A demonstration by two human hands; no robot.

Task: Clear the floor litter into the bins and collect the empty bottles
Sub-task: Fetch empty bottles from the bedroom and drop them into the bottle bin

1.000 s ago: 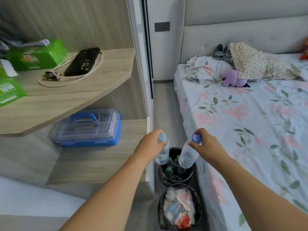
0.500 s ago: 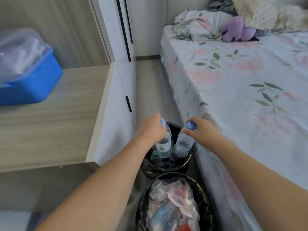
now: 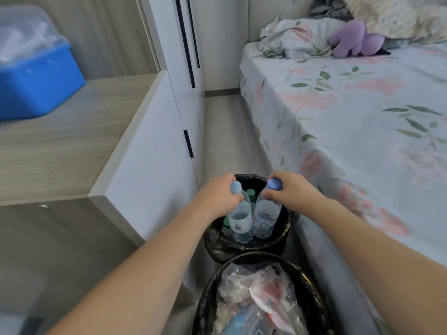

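Two black-lined bins stand on the floor between the cabinet and the bed. My left hand (image 3: 219,194) grips the neck of a clear empty bottle (image 3: 239,220) with a pale blue cap. My right hand (image 3: 289,189) grips the neck of a second clear bottle (image 3: 266,217) with a blue cap. Both bottles hang upright with their bases inside the far bin (image 3: 217,245), among other bottles with green caps (image 3: 251,192). The near bin (image 3: 205,301) holds plastic bags and wrappers.
A white cabinet (image 3: 154,151) with a wooden top runs along the left, with a blue lidded box (image 3: 33,78) on it. The bed (image 3: 362,122) with floral sheets fills the right, close to the bins. A narrow strip of floor (image 3: 225,131) leads to the wall.
Both hands have lowered the bottles further into the far bin. The camera has tilted down and come closer, so the upper shelf is out of view.
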